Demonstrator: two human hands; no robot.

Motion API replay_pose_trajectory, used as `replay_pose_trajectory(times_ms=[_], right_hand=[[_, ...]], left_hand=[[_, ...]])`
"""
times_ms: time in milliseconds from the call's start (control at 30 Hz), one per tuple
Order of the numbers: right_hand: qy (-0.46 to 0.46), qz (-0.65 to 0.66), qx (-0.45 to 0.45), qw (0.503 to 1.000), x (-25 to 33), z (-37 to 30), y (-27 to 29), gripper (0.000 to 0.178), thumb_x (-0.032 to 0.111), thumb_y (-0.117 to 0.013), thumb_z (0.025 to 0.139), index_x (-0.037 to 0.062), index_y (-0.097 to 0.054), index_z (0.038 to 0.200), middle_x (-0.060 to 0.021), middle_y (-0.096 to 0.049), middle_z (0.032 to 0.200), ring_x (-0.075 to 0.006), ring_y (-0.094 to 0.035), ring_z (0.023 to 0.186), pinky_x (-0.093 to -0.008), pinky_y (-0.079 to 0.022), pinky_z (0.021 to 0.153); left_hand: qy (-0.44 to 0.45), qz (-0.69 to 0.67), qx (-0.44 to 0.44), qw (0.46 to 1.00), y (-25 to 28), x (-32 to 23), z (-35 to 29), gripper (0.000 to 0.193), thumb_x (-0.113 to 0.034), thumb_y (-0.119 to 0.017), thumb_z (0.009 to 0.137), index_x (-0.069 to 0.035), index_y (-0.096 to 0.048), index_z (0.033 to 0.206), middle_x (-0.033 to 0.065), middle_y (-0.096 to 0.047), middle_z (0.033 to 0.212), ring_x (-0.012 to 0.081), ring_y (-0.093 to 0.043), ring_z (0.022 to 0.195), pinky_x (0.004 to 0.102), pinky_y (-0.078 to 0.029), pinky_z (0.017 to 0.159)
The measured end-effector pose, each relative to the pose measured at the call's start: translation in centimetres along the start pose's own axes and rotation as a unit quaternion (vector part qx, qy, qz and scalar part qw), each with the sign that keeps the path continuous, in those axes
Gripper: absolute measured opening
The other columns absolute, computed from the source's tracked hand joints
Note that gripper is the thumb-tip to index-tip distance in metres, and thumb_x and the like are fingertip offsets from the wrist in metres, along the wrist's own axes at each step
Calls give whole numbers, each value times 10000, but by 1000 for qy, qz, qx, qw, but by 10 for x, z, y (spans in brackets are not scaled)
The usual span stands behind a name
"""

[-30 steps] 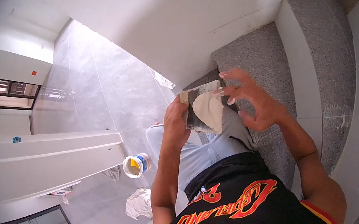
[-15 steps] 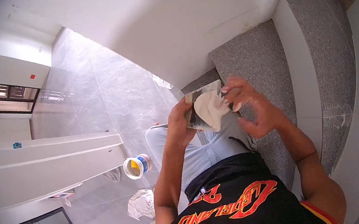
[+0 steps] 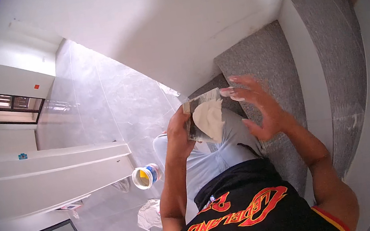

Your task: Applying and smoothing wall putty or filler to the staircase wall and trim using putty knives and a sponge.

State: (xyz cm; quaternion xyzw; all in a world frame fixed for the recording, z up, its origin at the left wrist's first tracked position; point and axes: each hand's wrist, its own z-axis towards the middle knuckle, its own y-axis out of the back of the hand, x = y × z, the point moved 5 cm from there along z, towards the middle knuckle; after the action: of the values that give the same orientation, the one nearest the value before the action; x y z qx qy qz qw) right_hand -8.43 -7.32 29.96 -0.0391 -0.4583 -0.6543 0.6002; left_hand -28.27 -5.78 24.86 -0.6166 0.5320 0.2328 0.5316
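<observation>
My left hand (image 3: pixel 177 133) grips the left edge of a small square board (image 3: pixel 202 99), held tilted above my lap. A thick mound of pale, creamy putty (image 3: pixel 209 119) sits on its face, and dark streaked patches show around it. Just right of the board, my right hand (image 3: pixel 260 108) is spread with nothing in it. Whitish paste coats its fingertips, which come close to the board's upper right corner; whether they touch it, I cannot tell.
Speckled grey stair steps (image 3: pixel 257 53) rise to the right, beside a white wall (image 3: pixel 157 33) ahead. On the tiled floor to the left stand a white bucket (image 3: pixel 154 171) with something yellow inside and a crumpled white bag or cloth (image 3: pixel 149 215).
The board and my left hand have shifted slightly left and down. My right fingers, which were at the putty's edge, have drawn back and spread. The putty mound now looks rounder.
</observation>
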Motion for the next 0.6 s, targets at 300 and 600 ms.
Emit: replay_pose_trajectory(times_ms=[300,600], right_hand=[[-62,174,-9,983,-40,-14,-24,508,36,-541,603,44,-452,1103,-178,-424,1184,-326,-375,1150,-417,-253,1001],[-104,651,-618,429,-261,-49,50,249,-17,-473,646,-8,-446,893,-128,-469,972,-260,-449,994,-416,-361,916]], left_hand=[[-70,117,-42,990,4,12,11,402,-223,-373,838,30,-460,1139,135,-566,1020,213,-579,880,317,-487,740],[-3,54,-197,979,85,28,-15,406,-166,-371,834,58,-435,1166,160,-545,1081,254,-545,992,336,-455,847]])
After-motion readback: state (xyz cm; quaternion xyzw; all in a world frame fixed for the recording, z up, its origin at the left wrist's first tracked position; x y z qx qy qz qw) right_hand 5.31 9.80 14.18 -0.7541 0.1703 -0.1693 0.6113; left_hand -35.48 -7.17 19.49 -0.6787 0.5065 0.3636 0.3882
